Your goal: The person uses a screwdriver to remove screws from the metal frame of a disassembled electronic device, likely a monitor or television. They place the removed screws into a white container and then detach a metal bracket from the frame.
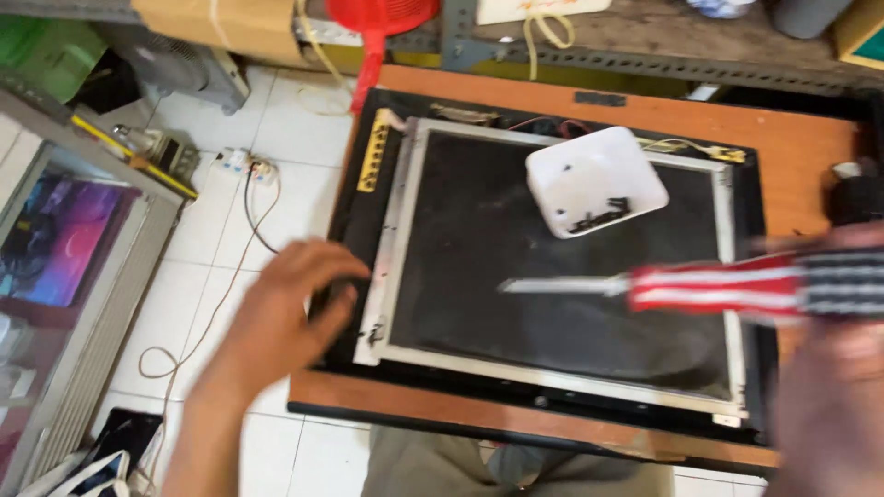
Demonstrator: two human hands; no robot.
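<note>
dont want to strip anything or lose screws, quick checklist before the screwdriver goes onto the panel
1. Left hand steadying the panel frame at its left edge: ok.
2. Screwdriver gripped in right hand: ok, though blurred.
3. Screwdriver tip seated on a screw: not ok, it hovers over the dark panel middle.
4. White tray holding loose screws, resting on the panel: ok.
5. Remaining screws in the frame: cannot tell.
6. Panel fully on the wooden table: ok.
</note>
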